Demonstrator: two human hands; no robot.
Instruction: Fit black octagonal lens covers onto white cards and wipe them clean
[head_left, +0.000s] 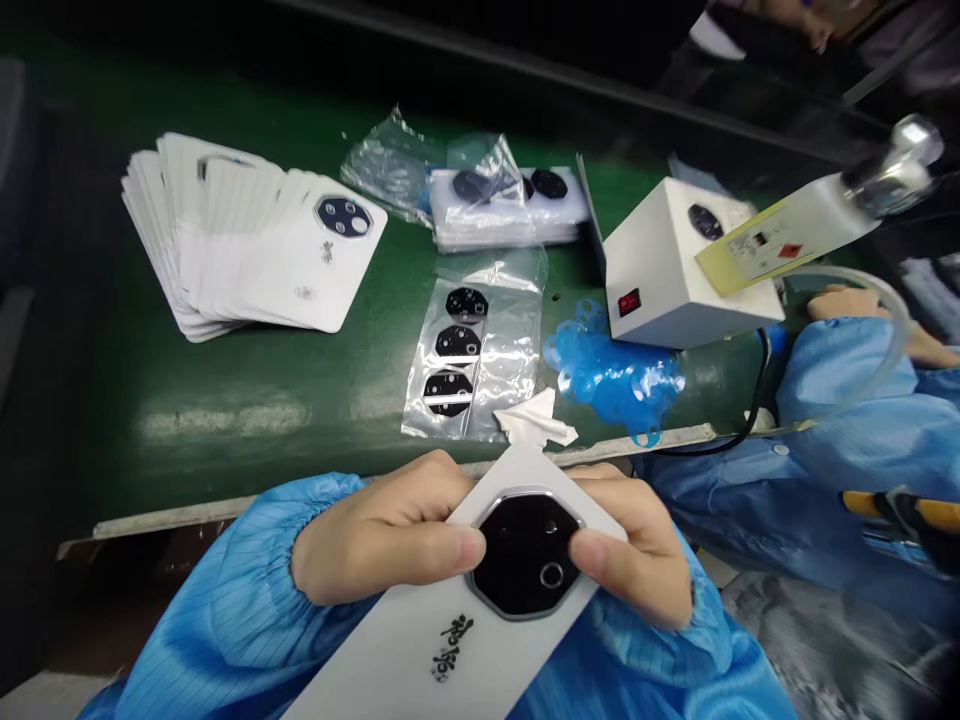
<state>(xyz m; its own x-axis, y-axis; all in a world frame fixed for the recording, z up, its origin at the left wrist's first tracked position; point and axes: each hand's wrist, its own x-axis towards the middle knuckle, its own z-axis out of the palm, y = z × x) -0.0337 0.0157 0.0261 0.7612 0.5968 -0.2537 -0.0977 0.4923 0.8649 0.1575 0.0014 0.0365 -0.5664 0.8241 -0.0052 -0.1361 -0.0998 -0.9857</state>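
Note:
My left hand (382, 535) and my right hand (630, 540) grip a white phone back panel (397, 655) by its sides, just above the bench edge. A black octagonal camera lens plate (525, 555) with a silver rim sits on the panel, and my thumbs rest close beside it. Ahead on the bench lies a fanned stack of similar white panels (225, 240). Nearer my hands, a clear plastic sheet (465, 350) holds black lens plates in a row, some crossed by white strips.
A white box (675, 270) with a red switch stands on the green bench (225, 430), beside peeled blue film (615, 380) and a crumpled white wipe (534, 420). A bagged lens stack (506, 210) lies behind. At right, a co-worker's hand (847, 303) in a blue sleeve (847, 390) lies near a black cable (757, 400).

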